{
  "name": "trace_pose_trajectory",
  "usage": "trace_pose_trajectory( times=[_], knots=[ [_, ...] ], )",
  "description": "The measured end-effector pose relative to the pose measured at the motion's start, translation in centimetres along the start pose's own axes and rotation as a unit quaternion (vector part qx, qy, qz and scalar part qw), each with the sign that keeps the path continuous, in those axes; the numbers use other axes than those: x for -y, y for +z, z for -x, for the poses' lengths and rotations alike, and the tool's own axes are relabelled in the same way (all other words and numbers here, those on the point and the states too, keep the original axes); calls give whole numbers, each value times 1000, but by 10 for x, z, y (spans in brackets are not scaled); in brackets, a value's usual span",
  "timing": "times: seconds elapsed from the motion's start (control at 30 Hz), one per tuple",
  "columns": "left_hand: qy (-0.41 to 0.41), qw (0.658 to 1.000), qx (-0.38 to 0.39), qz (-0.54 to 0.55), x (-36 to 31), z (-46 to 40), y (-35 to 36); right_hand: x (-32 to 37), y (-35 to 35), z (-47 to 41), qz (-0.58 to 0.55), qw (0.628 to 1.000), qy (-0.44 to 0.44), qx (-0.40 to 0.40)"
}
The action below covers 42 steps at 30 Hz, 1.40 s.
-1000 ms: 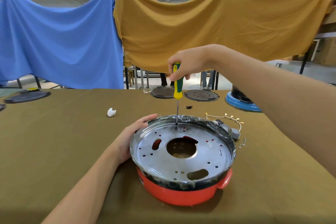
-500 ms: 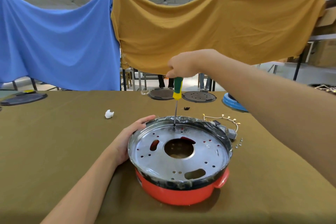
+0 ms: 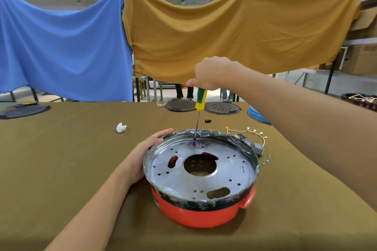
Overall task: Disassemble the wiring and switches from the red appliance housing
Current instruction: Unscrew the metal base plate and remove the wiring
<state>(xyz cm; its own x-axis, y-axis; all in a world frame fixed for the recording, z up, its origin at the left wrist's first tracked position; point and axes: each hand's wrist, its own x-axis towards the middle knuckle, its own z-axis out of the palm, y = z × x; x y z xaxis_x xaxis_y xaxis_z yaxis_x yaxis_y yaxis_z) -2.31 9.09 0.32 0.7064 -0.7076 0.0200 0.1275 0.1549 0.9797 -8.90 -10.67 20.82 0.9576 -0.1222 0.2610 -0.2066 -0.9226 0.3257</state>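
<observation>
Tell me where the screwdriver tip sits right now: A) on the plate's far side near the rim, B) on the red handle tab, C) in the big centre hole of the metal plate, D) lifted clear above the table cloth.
A: the screwdriver, gripped from above by the right hand, stands nearly upright with its tip on the far side of the metal plate, beyond the centre hole, while the left hand holds the rim.

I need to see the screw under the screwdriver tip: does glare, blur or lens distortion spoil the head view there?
Head view: the metal plate reflects ceiling light in soft patches, so the screw at the screwdriver tip is too small to make out; focus is sharp; wide-angle bending curves the table edge and stretches the right hand forearm.
</observation>
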Motion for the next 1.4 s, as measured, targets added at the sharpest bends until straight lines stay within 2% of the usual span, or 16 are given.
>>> trace_pose_trajectory(
  times=[0.17,0.3,0.4,0.47,0.5,0.6,0.7,0.77,0.83,0.93,1.0,1.03,1.13,1.27,1.33,1.4],
  knots=[
    [2,1000,1,-2,0,-1,-1,-20,-13,5,-209,969,-103,85],
    [1,1000,-1,-1,0,-1,-1,-18,-9,9,-342,932,-83,83],
    [2,1000,3,1,0,-1,-1,-1,-3,7,-144,987,-24,71],
    [1,1000,3,-1,1,0,-1,10,0,5,16,1000,12,17],
    [1,1000,3,-1,1,0,-1,12,1,3,39,999,-1,-7],
    [3,1000,2,3,1,-1,-1,6,-4,-3,-49,995,-82,31],
    [0,1000,3,2,1,-2,-2,-3,-11,4,-267,954,-119,66],
    [2,1000,4,-3,1,-2,-3,-6,-10,8,-325,936,-114,65],
    [3,1000,2,-2,2,-2,-3,-7,-7,7,-302,946,-100,62],
    [4,1000,5,1,2,-3,-4,0,-4,7,-92,995,-31,38],
    [3,1000,4,-1,2,-2,-4,5,1,3,41,999,-19,-9],
    [4,1000,3,-1,2,-2,-3,7,2,2,48,998,-36,-19],
    [4,1000,1,-1,2,-2,-3,2,-2,1,-121,987,-104,13],
    [3,1000,2,0,2,-2,-3,-1,-8,8,-372,920,-115,50],
    [3,1000,1,0,2,-2,-2,0,-7,5,-352,929,-104,49],
    [4,1000,1,1,1,-2,-2,3,-6,3,-199,977,-67,35]
  ],
)
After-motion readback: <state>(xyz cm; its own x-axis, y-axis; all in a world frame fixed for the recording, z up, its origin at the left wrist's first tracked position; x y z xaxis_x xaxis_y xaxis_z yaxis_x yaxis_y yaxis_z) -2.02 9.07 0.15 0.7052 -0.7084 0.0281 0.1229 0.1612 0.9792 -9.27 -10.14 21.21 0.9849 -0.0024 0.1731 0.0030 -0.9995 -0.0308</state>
